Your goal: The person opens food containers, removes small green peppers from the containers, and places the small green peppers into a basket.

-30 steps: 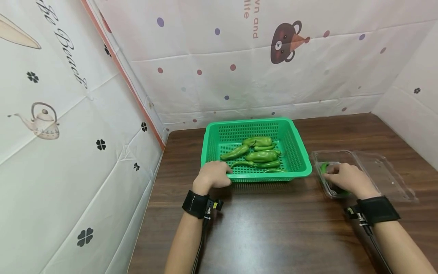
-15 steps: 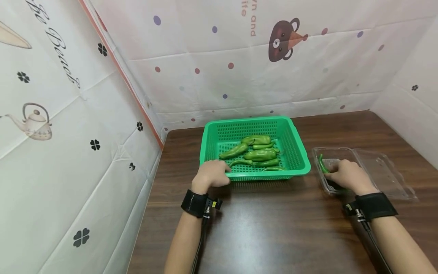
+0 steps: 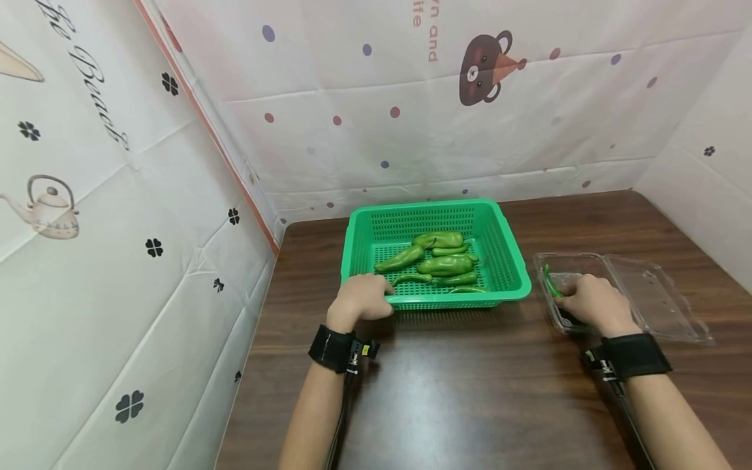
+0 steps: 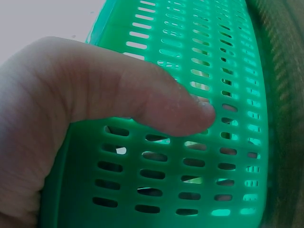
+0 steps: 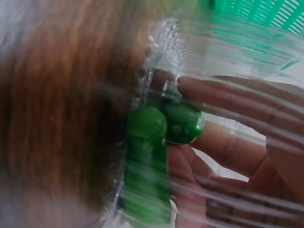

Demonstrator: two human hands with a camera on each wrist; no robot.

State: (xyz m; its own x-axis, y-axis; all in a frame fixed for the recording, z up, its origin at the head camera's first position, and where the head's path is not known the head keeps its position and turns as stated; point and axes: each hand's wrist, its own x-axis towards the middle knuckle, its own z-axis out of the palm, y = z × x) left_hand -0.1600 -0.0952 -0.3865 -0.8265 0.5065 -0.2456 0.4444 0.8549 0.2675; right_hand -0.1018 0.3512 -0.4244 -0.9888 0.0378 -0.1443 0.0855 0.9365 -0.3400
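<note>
My left hand [image 3: 363, 297] grips the near-left rim of a green plastic basket [image 3: 511, 261]. In the left wrist view its thumb [image 4: 166, 107] lies against the slotted outer wall. Several green peppers [image 3: 448, 266] of different sizes lie in the basket. My right hand [image 3: 598, 305] reaches into a clear plastic box [image 3: 637, 313] and pinches a thin green chili pepper [image 3: 550, 282], whose curved end sticks out past the fingers. In the right wrist view, the fingers close round a round-ended green pepper [image 5: 183, 121]; another green pepper [image 5: 147, 166] lies beside it, behind blurry clear plastic.
The box's clear lid [image 3: 658, 300] lies folded open to the right on the brown wooden table [image 3: 446, 391]. Printed white sheets [image 3: 329, 150] hang behind and to the left. Cables run from both wrist straps along the forearms.
The thin chili has swung to the left and stands out more from my right fingers. My right hand has shifted only slightly inside the box. The left hand keeps its grip on the basket.
</note>
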